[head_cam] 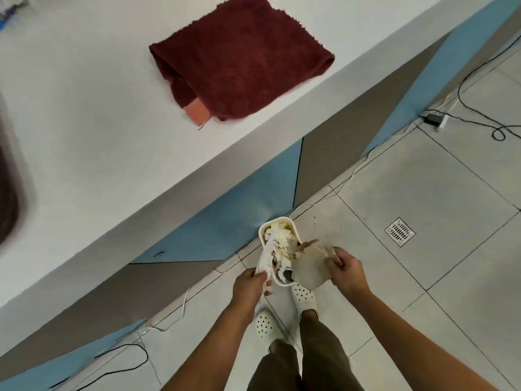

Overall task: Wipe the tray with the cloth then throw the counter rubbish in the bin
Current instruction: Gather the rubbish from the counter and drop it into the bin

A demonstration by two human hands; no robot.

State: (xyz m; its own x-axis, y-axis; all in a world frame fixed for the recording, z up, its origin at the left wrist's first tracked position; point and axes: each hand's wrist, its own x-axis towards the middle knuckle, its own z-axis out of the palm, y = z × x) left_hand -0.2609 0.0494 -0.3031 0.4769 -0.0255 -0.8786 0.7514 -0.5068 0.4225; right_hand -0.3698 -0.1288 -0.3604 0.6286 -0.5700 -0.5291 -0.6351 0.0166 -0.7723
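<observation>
Rubbish is in both hands over the bin point(282, 224), a small white tub on the floor at about five o'clock from the surface point(84, 122), hard against its blue base panel. Far left, a dark blurred shape at nine o'clock may be the tray; it is too smeared to tell. Next, at twelve o'clock, the maroon cloth point(239, 60) lies folded on the surface, untouched by either hand. Lower, the left hand point(249, 286) pinches a white crumpled wrapper point(267, 262) whose far end already reaches into the bin. To its right, the right hand point(345, 270) grips a brown paper piece point(308, 268) at the bin's three o'clock rim. The bin looks nearly full, so a clean drop likely means lowering each piece over the middle before letting go, the brown paper tucked inward so it does not slide off onto the floor beside the white shoes point(303, 296).
</observation>
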